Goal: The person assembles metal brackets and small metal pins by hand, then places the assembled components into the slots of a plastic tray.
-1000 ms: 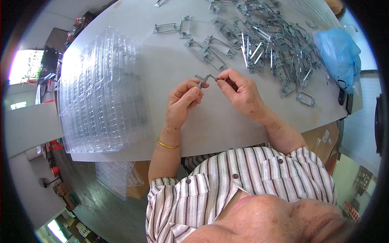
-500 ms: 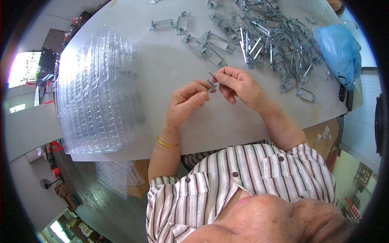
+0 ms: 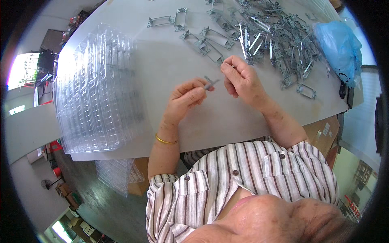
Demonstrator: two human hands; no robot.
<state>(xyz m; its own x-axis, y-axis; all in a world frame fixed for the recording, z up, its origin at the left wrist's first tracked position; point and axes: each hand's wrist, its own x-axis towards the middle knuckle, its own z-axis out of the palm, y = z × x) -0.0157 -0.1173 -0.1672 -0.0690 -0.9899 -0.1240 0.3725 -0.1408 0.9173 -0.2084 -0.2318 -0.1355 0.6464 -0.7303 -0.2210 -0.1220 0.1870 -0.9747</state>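
My left hand is closed, thumb against the bent fingers, on a small grey metal bracket whose prongs stick out past the fingertips. A yellow bangle circles that wrist. My right hand is also closed, a little farther away and to the right, thumb and forefinger pinched together. What that pinch holds, if anything, is hidden. Just beyond its fingertips lies the end of a rectangular grey metal frame. The two hands are apart, over the pale table.
Many metal frames are heaped at the far right. A few loose frames lie at the far middle. Stacked clear plastic trays stand on the left. A blue plastic bag sits at the right edge. Below the table are more clear trays.
My right hand has moved up and away from my left hand, toward the loose frames. The bracket in my left hand now shows more fully, with its prongs spread.
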